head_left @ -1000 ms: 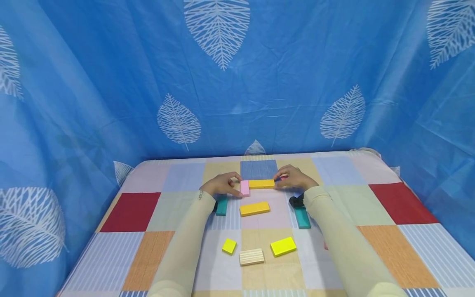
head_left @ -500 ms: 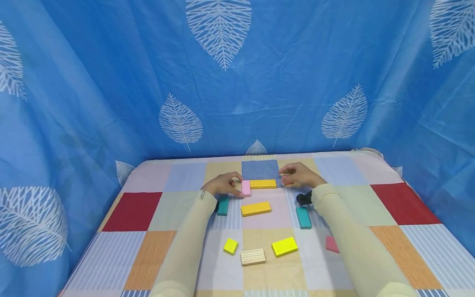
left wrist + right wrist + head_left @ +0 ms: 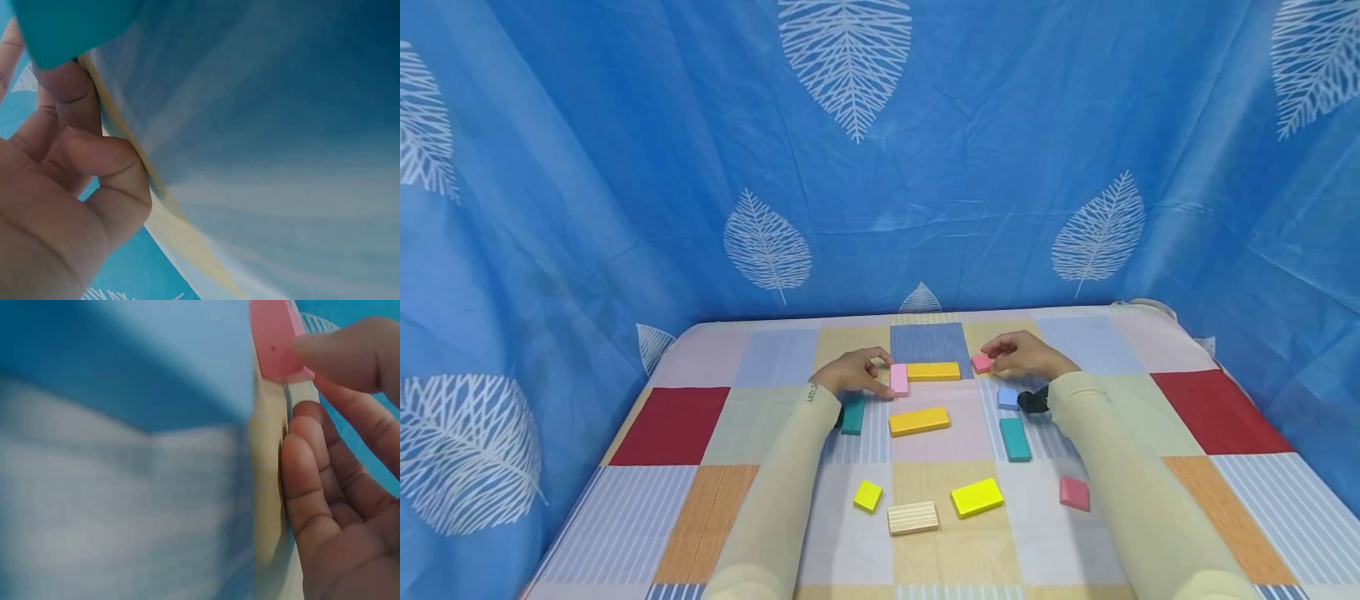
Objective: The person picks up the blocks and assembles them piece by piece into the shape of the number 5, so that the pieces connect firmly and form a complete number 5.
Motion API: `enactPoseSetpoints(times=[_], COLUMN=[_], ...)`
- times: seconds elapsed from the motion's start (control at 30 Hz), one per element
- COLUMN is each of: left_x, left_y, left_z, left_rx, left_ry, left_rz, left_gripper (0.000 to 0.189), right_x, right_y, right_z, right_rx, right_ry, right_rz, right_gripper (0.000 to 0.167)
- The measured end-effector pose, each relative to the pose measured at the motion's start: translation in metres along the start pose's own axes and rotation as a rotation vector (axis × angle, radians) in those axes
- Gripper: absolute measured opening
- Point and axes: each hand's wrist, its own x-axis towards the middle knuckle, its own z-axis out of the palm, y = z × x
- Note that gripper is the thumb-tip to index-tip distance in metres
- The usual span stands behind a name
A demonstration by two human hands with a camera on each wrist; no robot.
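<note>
My left hand (image 3: 855, 372) has its thumb and index finger at the two ends of a light pink rectangular block (image 3: 899, 380), pinching it against the cloth. The block's right side adjoins one end of an orange-yellow bar (image 3: 933, 372). To the right of that bar, with a gap between, my right hand (image 3: 1021, 353) pinches a small pink block (image 3: 981, 363). In the right wrist view the thumb lies on this pink block (image 3: 276, 342), while the lower fingers rest on the cloth. A teal block (image 3: 75, 28) fills the top left of the left wrist view.
Nearer me lie a second orange-yellow bar (image 3: 919, 421), teal blocks (image 3: 853, 414) on both sides, a light blue block (image 3: 1008, 398) by the right wrist, yellow blocks (image 3: 977, 497), a ridged wooden block (image 3: 913, 517) and a reddish-pink block (image 3: 1074, 493). Blue curtains (image 3: 970, 167) enclose the patchwork-covered table.
My right hand has moved right, away from the orange-yellow bar's end, taking the small pink block along. The light blue block and the reddish-pink block have come into view. The left hand stays put.
</note>
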Motion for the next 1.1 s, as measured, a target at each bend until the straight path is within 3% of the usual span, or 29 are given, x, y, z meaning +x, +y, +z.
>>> enactPoseSetpoints(times=[0.23, 0.53, 1.1], left_x=[0.0036, 0.0003, -0.0027], left_y=[-0.0024, -0.0008, 0.0033], left_z=[0.0007, 0.0006, 0.0013], left_rx=[-0.012, -0.023, -0.020], left_ry=[0.004, 0.000, 0.021], left_rz=[-0.014, 0.030, -0.024], left_gripper=[0.051, 0.048, 0.050], right_x=[-0.0042, -0.0010, 0.0004], right_y=[-0.0002, 0.0022, -0.0039], right_z=[-0.0026, -0.0025, 0.0042], right_rx=[0.019, -0.007, -0.047], right_ry=[-0.010, 0.019, 0.008], right_rz=[0.002, 0.017, 0.028], right_gripper=[0.046, 0.039, 0.035])
